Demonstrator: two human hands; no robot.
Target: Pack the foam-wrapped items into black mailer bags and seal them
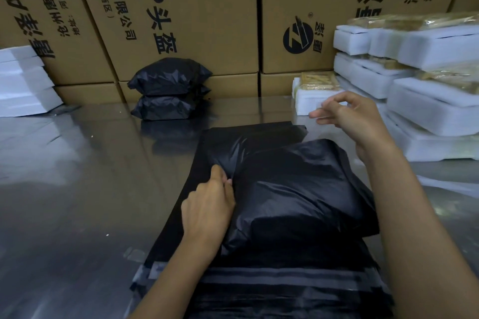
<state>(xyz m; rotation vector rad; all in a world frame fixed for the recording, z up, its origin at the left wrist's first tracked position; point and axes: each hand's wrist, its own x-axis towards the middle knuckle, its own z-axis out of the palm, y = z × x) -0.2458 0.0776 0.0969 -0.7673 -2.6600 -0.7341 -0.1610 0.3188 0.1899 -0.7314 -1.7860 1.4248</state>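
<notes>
So, fingers first: the left hand (207, 204) has its fingertips curled in and pinching a fold of the filled black mailer bag (293, 189), probably to keep the plastic taut and stop the bag sliding. The right hand (355, 122) hovers past the bag's far corner, thumb and fingers closed on what looks like a thin clear strip (320, 111), likely the liner off the adhesive flap, though it's too blurry to be sure. The bag bulges with something boxy inside and lies on a stack of flat empty mailers (259, 287) on the shiny metal table (77, 189), so the next bag is right underneath. Its flap end (254, 129) lies flat, not yet folded over. Two sealed bags (168, 90) sit stacked against the cardboard boxes (181, 8) at the back, out of the way, and the foam-wrapped items (427, 85) are piled on the right within easy reach.
</notes>
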